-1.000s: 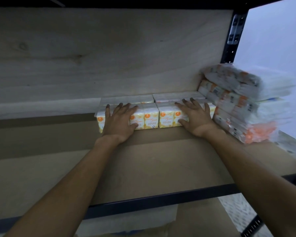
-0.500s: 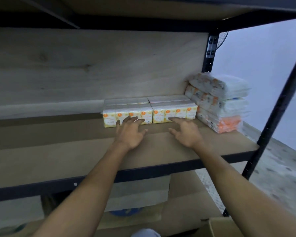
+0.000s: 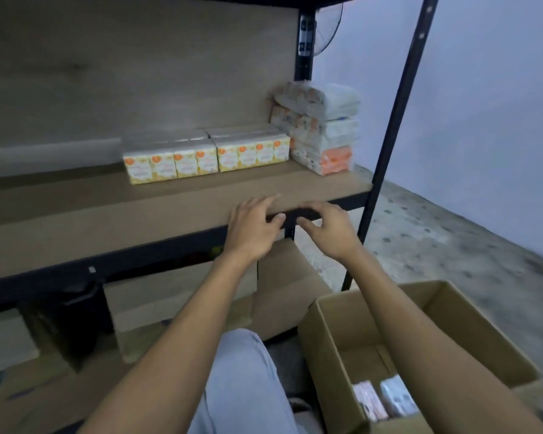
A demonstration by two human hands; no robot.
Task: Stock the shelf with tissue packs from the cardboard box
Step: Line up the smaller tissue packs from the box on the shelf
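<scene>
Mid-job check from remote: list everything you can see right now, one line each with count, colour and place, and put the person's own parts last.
Yellow tissue packs: two bundles side by side, yellow with orange dots, back of shelf, centre.
Wrapped tissue stack: one pile, white and orange, right end of shelf, beside the yellow packs.
Shelf board: one, brown, black metal frame.
Cardboard box: one, brown, open, floor at lower right.
Packs in box: at least two, pale, blurred, at the box bottom.
Fan: one, dark, behind the rear post.
Floor: grey, speckled, right.
Knee: light blue trousers, bottom centre.
Left hand: empty, at shelf's front edge.
Right hand: empty, beside it.
</scene>
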